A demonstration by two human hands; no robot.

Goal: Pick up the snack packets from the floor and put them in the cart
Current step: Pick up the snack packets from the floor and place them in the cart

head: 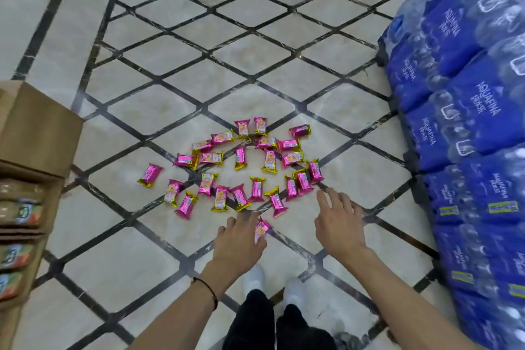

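Observation:
Several pink and gold snack packets (241,167) lie scattered on the tiled floor in front of me. My left hand (240,239) reaches down over the nearest packet (262,229), its fingers partly covering it; whether it grips the packet is unclear. My right hand (338,221) is open with fingers spread, its fingertips just short of a cluster of packets (302,183) at the right of the pile. No cart is in view.
Stacked blue shrink-wrapped packs of water bottles (466,128) rise along the right side. Cardboard boxes (34,136) with bottled drinks stand at the left edge. My feet in white shoes (272,284) stand on the diamond-patterned floor below the hands.

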